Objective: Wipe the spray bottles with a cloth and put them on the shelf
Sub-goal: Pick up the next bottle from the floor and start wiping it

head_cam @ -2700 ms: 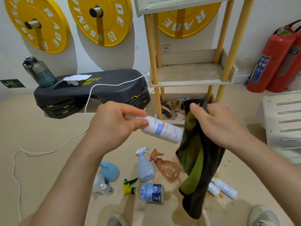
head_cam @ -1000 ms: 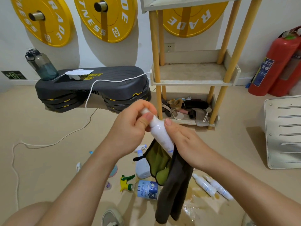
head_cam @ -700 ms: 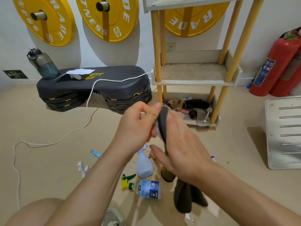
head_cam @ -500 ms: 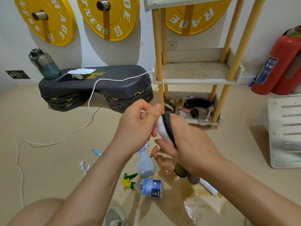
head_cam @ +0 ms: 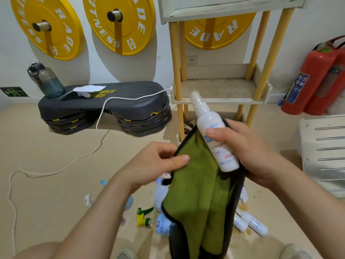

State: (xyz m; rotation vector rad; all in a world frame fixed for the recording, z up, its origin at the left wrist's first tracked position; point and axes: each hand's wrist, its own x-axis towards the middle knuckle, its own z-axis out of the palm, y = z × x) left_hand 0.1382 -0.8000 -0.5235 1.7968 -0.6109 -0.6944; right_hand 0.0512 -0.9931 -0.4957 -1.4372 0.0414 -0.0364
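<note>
The right hand [head_cam: 248,152] grips the white bottle [head_cam: 214,135]: the thumb lies across the label and the fingers curl round behind it. The bottle is tilted, nozzle up and to the left, base down and to the right. The same hand also traps the upper right part of the cloth [head_cam: 197,195] behind the bottle.

The left hand [head_cam: 155,165] pinches the cloth's upper left edge between thumb and fingers. The two hands are apart, joined only by the cloth stretched between them. The cloth is green with a dark border and hangs down between the forearms.

The bottle is held in the air in front of the shelf [head_cam: 220,100], not on it; its nozzle overlaps the front edge of the middle tier in this view.

On the floor below the cloth lie further bottles: two white ones [head_cam: 253,223] side by side at the right, and a trigger bottle [head_cam: 160,224] with a green and yellow head at the left. Others are partly hidden by the cloth.

Left of the shelf stands a dark step platform [head_cam: 104,107] carrying a water bottle [head_cam: 45,81], with a white cable [head_cam: 100,118] draped over it. Yellow weight plates [head_cam: 119,25] hang on the wall. Red extinguishers [head_cam: 309,77] stand at the right.
</note>
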